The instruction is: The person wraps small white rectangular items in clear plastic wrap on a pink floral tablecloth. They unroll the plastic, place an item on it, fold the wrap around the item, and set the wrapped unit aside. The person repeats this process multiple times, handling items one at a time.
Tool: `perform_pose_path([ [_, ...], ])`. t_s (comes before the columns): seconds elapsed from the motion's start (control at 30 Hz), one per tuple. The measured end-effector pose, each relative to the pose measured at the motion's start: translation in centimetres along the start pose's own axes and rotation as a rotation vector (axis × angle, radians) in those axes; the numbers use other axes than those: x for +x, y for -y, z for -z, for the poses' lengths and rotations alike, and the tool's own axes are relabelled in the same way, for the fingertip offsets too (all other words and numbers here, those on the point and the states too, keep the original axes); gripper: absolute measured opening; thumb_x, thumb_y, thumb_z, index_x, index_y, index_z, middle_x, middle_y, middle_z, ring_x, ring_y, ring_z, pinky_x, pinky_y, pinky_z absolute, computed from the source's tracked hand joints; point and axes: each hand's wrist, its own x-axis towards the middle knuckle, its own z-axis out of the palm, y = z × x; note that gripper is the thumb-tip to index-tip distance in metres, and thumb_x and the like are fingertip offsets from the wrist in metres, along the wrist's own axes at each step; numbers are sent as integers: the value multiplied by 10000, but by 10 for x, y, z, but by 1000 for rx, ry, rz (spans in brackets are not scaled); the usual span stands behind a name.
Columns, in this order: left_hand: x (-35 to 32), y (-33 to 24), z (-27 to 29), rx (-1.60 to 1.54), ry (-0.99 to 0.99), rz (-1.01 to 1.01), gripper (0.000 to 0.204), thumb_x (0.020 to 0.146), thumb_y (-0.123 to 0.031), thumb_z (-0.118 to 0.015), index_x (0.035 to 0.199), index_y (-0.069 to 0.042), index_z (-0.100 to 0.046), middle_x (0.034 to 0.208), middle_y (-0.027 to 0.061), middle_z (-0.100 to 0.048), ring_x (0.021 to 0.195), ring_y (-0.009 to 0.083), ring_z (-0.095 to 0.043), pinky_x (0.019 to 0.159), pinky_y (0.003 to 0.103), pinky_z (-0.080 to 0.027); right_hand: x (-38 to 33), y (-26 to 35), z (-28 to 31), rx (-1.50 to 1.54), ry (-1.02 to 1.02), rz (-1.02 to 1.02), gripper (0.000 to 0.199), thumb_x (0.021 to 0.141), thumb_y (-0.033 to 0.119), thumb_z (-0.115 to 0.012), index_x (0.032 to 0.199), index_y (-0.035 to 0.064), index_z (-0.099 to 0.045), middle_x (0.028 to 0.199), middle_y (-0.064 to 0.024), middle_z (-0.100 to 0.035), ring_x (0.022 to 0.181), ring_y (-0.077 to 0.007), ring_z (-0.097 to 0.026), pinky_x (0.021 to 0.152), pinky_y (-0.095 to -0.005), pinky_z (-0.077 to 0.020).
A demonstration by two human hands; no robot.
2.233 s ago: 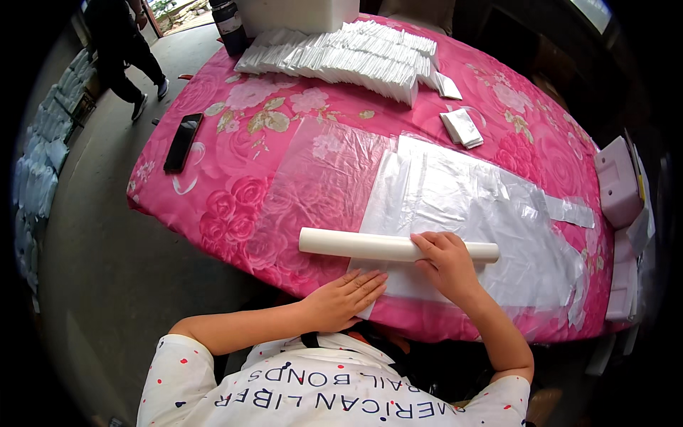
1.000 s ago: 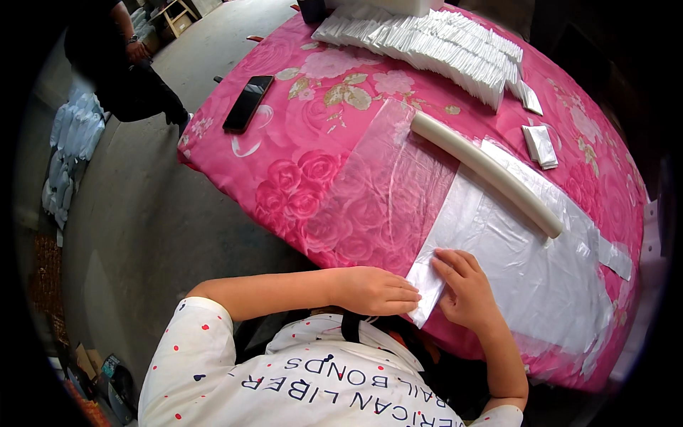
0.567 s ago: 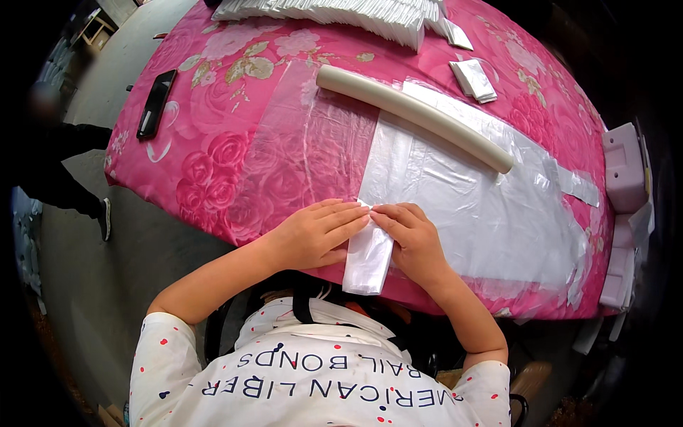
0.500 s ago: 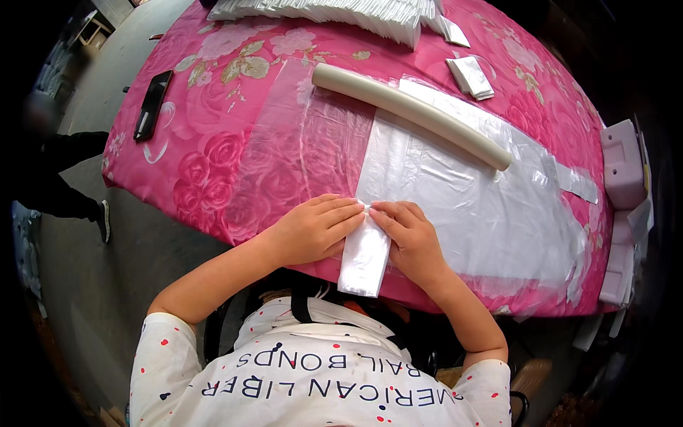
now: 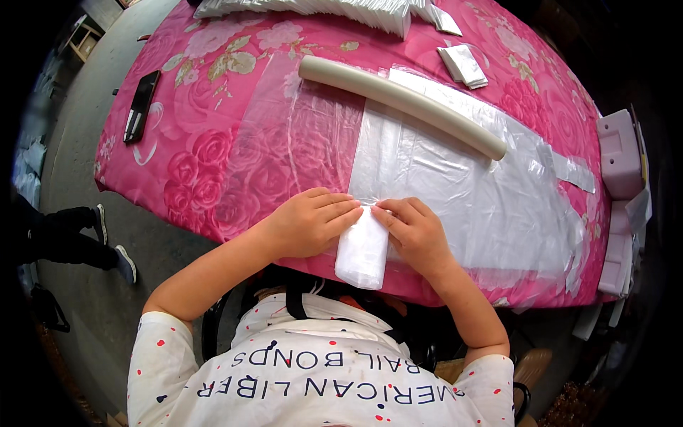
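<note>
Hands (image 5: 363,224) stay pinched on folded white bag (image 5: 361,249) (barely shifted since).

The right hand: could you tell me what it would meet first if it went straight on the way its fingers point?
The right hand points leftward; its fingertips would likely meet the left hand at once, across the white packet.

Two hands were at the near edge: the left hand (image 5: 309,222) and the right hand (image 5: 415,233), both touching one small folded white plastic piece (image 5: 362,248). One long cream tube (image 5: 400,104) lay on one flat white plastic sheet (image 5: 462,192), beside one clear plastic sheet (image 5: 288,146). One black phone (image 5: 140,106) lay at the far left of the surface (image 5: 213,92). One stack of folded white packets (image 5: 334,6) sat at the far edge, with two loose packets (image 5: 463,65) near it. Two pale boxes (image 5: 619,153) sat at the right. One other person's two shoes (image 5: 114,245) showed on the floor.
</note>
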Motion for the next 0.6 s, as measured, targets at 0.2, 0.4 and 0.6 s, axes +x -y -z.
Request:
perform_pose_path([
  [0.2, 17, -6, 9, -391, -16, 539, 288, 821, -114, -554, 1080, 10, -582, 920, 154, -644, 831, 303, -619, 757, 352, -477, 12, -2, 4, 417, -36, -526, 122, 786, 82, -630, 887, 19, -659, 701, -80, -624, 593, -189, -584, 561, -279, -463],
  [0.4, 27, -8, -1, -229, -270, 593, 486, 858, -120, -513, 1306, 22, -385, 1201, 214, -512, 1060, 320, -535, 939, 377, -400, 48, -17, 20, 689, 242, -1005, 233, 841, 191, -615, 807, -37, -654, 623, -43, -609, 556, -104, -608, 494, -234, -425],
  [0.6, 28, -28, -23, 54, 90, 391, 703, 815, -264, -577, 1347, 79, -270, 1404, 235, -291, 1318, 346, -277, 1076, 430, -233, 55, -24, 23, 706, 350, -1033, 249, 849, 238, -616, 785, -1, -644, 634, -29, -610, 527, -65, -573, 437, -204, -381],
])
